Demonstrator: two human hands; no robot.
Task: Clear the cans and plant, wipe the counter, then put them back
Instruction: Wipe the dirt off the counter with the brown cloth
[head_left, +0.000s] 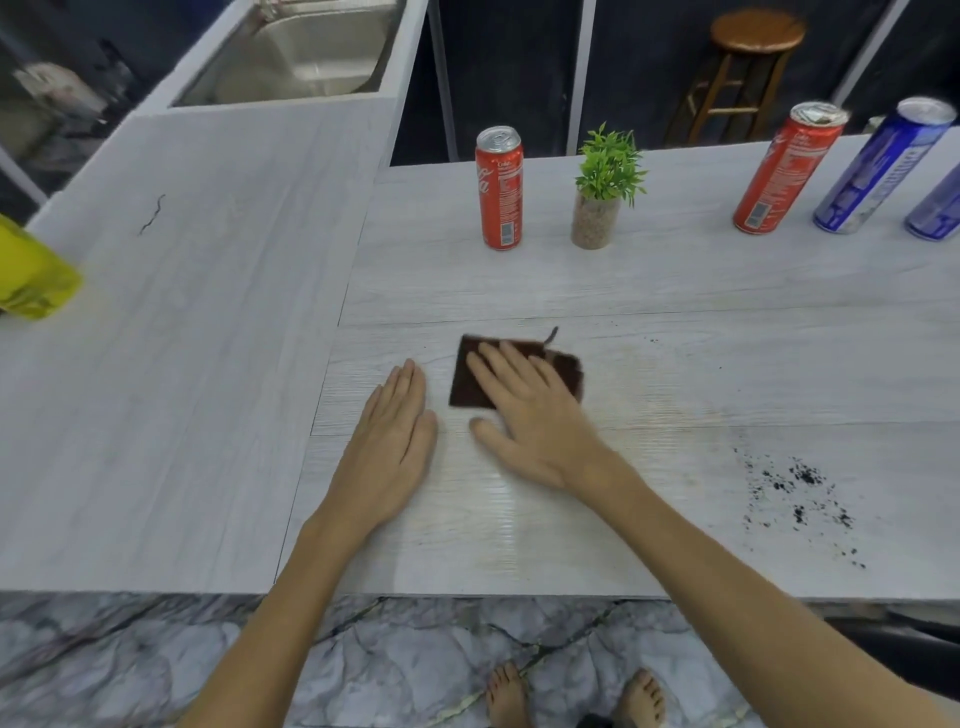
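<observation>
The pale wood-grain table (675, 291) fills most of the view, with an L-shaped run going off to the far left, where a steel sink (306, 57) is set into it. Beyond the far edge stands a wooden stool (748, 67). A yellow bag (31, 275) sits at the left edge.

Along the far side of the table, a red can (500, 189) stands upright just left of the small potted plant (602, 187). Well to the right stand a second red can (784, 171), a blue can (878, 166) beside it, and another blue can (935, 213) cut off by the frame.

The left hand (395, 436) lies flat on the table, fingers straight and together, holding nothing. The right hand (530, 415) presses flat on a dark brown cloth (470, 374) near the middle of the table, fingers (498, 364) spread straight over it, not clenched.

Dark crumbs (800, 488) are scattered on the near right of the table
</observation>
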